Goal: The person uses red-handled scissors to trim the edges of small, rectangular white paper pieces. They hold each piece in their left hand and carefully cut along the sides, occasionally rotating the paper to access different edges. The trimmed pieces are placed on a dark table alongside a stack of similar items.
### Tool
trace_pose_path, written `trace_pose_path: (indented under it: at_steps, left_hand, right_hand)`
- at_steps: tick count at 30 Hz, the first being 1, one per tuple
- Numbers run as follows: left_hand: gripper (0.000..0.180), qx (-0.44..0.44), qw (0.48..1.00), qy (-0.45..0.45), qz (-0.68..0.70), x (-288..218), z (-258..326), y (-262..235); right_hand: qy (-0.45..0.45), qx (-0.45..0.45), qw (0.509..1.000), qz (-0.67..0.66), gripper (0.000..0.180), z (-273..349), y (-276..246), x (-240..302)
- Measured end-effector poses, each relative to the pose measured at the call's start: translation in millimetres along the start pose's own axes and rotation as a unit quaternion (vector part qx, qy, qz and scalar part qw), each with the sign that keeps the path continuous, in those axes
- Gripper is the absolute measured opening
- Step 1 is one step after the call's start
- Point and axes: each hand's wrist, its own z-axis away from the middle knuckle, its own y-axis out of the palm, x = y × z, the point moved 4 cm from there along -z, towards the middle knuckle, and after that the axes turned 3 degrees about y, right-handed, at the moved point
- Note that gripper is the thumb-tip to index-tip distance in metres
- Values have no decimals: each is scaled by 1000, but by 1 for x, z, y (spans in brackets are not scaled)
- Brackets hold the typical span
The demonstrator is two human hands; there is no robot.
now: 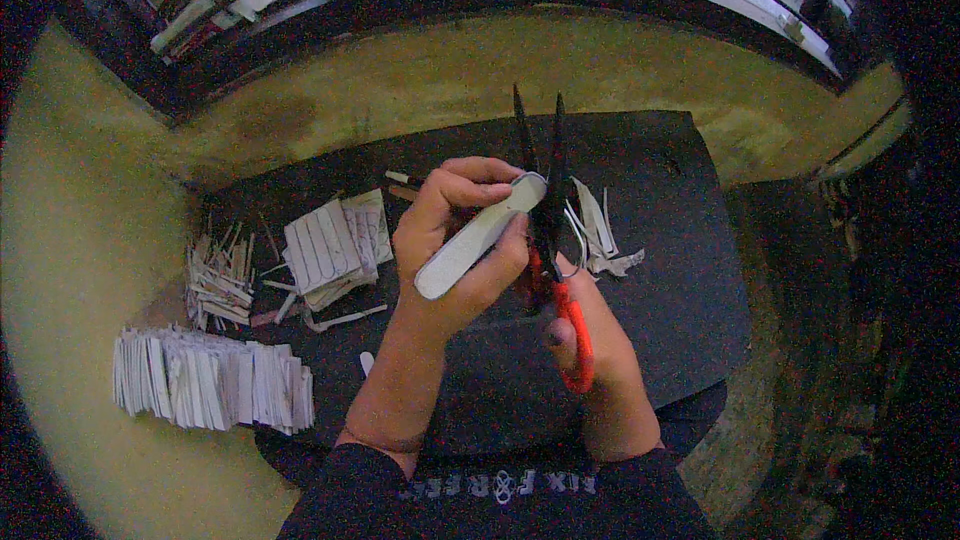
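My left hand [432, 215] is closed on a flat, pale card strip [472, 242] with rounded ends and a dark outline along its edge. The thumb lies on the near side, the fingers behind. My right hand [592, 328] grips scissors [572, 325] with red-orange handles and long dark blades. Those blades stand apart, tips pointing away from me. The strip's far rounded end is at the blades, near the pivot. A thin curled sliver hangs just right of the blades. Part of my right hand's fingers is hidden behind the scissors.
On the dark tabletop [660, 200], sheets [325, 248] with drawn strip outlines lie left, beside a pile of thin offcuts [222, 278]. A long row of upright pale strips [212, 380] stands near left. More offcuts [604, 230] lie right of the scissors. A wall [450, 65] rises behind.
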Motion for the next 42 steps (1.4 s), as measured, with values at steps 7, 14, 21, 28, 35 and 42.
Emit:
trace_pose_path:
  at_steps: [7, 14, 21, 28, 35, 42]
  left_hand:
    - [24, 10, 1000, 6, -18, -5, -3, -2]
    - [23, 10, 1000, -1, 11, 0, -2, -2]
    - [22, 13, 999, -14, 35, 4, 0, -2]
    - [22, 12, 1000, -17, 17, -1, -2, -3]
    - [22, 12, 1000, -14, 20, -2, -3, -6]
    - [22, 4, 998, -41, 40, -3, -4, -7]
  right_hand:
    - [-8, 13, 999, -35, 87, -3, 2, 4]
    - [19, 49, 999, 4, 86, 1, -1, -8]
    - [0, 21, 999, -42, 79, -1, 2, 0]
    - [18, 30, 998, -52, 72, -2, 1, 3]
    - [29, 39, 997, -59, 72, -3, 2, 4]
    - [41, 23, 997, -55, 74, -1, 2, 1]
